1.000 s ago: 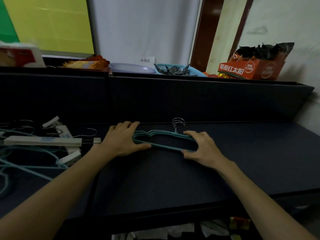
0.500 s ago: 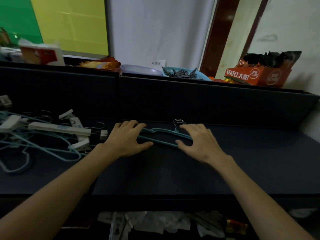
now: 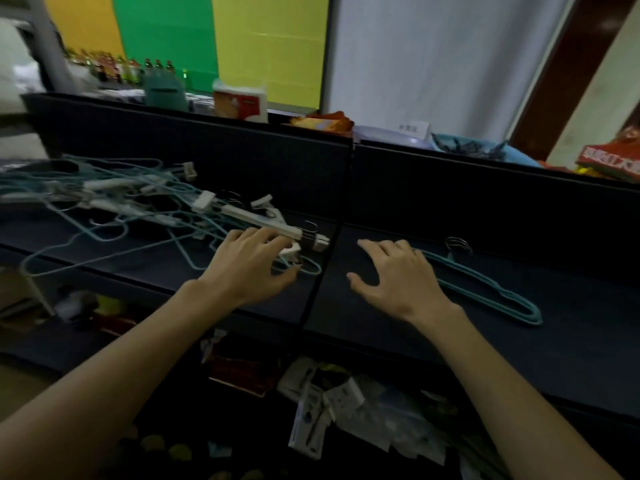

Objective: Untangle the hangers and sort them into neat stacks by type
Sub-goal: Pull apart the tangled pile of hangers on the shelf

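- Teal wire hangers (image 3: 485, 285) lie in a neat stack on the dark tabletop (image 3: 571, 341) toward its right end, steel hooks pointing at the back edge

- The right hand (image 3: 398, 275) hovers just left of that stack, fingers spread wide and holding nothing; whether it touches the nearest hanger cannot be told

- The left hand (image 3: 252, 265) reaches into the near edge of the tangled pile (image 3: 138, 209) at the table's left end, fingers bent over a white clip (image 3: 290, 251) and a teal loop; a firm grip cannot be confirmed

- The pile mixes teal wire hangers with white clip hangers (image 3: 256, 220), hooks and loops threaded through one another, so most of the sorting looks still ahead

- Risk: pulling one hanger free could drag its neighbours along and off the front edge onto the clutter below, since hooks snag on the thin wire

- Risk: the open right hand could knock the finished stack askew

- Writing: a small white card (image 3: 414, 129) on the back ledge and a red box (image 3: 613, 161) at the far right both carry print, too blurred to read
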`<act>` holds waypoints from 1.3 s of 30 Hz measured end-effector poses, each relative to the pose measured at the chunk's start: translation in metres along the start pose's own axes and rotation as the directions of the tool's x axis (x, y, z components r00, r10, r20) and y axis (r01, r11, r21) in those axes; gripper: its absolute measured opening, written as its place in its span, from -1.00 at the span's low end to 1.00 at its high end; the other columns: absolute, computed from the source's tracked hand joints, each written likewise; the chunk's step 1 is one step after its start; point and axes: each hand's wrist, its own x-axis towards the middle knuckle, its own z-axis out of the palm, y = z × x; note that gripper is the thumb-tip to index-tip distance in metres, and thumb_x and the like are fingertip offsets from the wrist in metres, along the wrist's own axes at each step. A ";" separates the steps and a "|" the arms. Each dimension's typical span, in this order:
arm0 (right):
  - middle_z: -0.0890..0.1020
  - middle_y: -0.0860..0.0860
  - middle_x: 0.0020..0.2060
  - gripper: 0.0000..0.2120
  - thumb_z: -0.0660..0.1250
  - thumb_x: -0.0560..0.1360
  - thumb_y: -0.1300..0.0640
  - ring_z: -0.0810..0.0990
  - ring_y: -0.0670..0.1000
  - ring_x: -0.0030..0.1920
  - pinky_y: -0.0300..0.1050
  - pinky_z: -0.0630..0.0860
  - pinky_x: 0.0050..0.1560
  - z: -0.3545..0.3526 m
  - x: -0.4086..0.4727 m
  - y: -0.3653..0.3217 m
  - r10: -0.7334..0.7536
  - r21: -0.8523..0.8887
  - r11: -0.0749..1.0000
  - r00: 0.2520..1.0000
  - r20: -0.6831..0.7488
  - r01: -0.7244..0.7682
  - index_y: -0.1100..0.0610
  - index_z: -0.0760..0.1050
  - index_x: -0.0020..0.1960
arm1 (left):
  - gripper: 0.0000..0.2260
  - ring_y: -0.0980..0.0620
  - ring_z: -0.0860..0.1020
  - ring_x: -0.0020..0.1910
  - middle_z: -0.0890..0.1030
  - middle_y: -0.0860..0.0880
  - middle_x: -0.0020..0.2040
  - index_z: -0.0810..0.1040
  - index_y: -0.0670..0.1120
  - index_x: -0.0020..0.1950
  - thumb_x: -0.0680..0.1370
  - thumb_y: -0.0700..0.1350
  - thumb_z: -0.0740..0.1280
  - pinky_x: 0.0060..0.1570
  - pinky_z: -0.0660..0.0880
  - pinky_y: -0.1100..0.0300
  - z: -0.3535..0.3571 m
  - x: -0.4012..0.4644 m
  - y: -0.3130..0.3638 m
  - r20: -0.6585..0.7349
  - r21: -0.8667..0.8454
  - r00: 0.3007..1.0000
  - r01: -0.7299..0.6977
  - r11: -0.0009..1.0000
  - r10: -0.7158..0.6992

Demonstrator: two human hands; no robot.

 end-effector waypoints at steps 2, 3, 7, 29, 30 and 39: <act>0.45 0.02 0.31 -0.37 0.12 0.52 -0.29 0.36 0.09 0.30 0.02 0.35 0.25 -0.006 0.009 -0.025 -0.019 0.003 1.000 1.000 -0.011 0.019 0.00 0.20 0.48 | -0.49 -0.03 0.41 0.31 0.44 0.04 0.33 0.41 0.05 0.37 0.53 0.30 0.15 0.26 0.28 0.04 -0.007 -0.011 -0.026 -0.010 -0.013 1.000 0.029 0.999 -0.030; 0.46 0.02 0.30 -0.38 0.12 0.52 -0.28 0.37 0.09 0.29 0.02 0.36 0.24 -0.009 0.016 -0.041 -0.031 0.004 1.000 0.999 -0.020 0.031 0.00 0.21 0.48 | -0.51 -0.03 0.41 0.30 0.45 0.04 0.33 0.41 0.06 0.37 0.54 0.28 0.16 0.26 0.29 0.04 -0.012 -0.020 -0.041 -0.020 -0.027 0.999 0.046 0.999 -0.047; 0.47 0.04 0.28 -0.40 0.13 0.53 -0.26 0.40 0.10 0.25 0.03 0.39 0.20 -0.014 0.037 -0.120 -0.074 0.033 0.997 0.996 -0.045 0.075 0.02 0.23 0.47 | -0.51 -0.01 0.38 0.33 0.42 0.06 0.35 0.37 0.08 0.39 0.55 0.28 0.13 0.28 0.28 0.04 -0.030 -0.060 -0.110 -0.007 -0.038 0.996 0.093 0.995 -0.093; 0.45 0.03 0.32 -0.44 0.15 0.55 -0.23 0.39 0.09 0.30 0.01 0.36 0.24 0.027 0.190 -0.354 -0.128 0.106 0.986 0.992 -0.024 0.129 -0.01 0.24 0.46 | -0.50 -0.02 0.37 0.33 0.40 0.04 0.36 0.32 0.06 0.43 0.56 0.25 0.14 0.26 0.28 0.04 -0.040 -0.135 -0.408 0.030 -0.008 0.961 0.275 0.961 -0.275; 0.44 0.04 0.33 -0.43 0.15 0.54 -0.23 0.38 0.10 0.30 0.03 0.37 0.24 0.031 0.204 -0.352 -0.108 0.097 0.989 0.994 -0.032 0.111 0.00 0.24 0.47 | -0.51 -0.02 0.37 0.33 0.40 0.05 0.37 0.32 0.07 0.43 0.56 0.25 0.14 0.27 0.28 0.04 -0.039 -0.126 -0.418 0.025 -0.005 0.959 0.282 0.959 -0.282; 0.39 0.08 0.37 -0.11 0.09 0.30 -0.56 0.43 0.16 0.28 0.12 0.44 0.21 0.059 0.313 -0.321 0.094 0.094 0.988 0.961 0.259 -0.122 -0.08 0.17 0.48 | -0.53 -0.05 0.38 0.31 0.42 0.01 0.33 0.39 0.04 0.39 0.56 0.23 0.18 0.25 0.28 0.02 -0.015 -0.037 -0.485 -0.013 -0.030 0.964 0.265 0.964 -0.265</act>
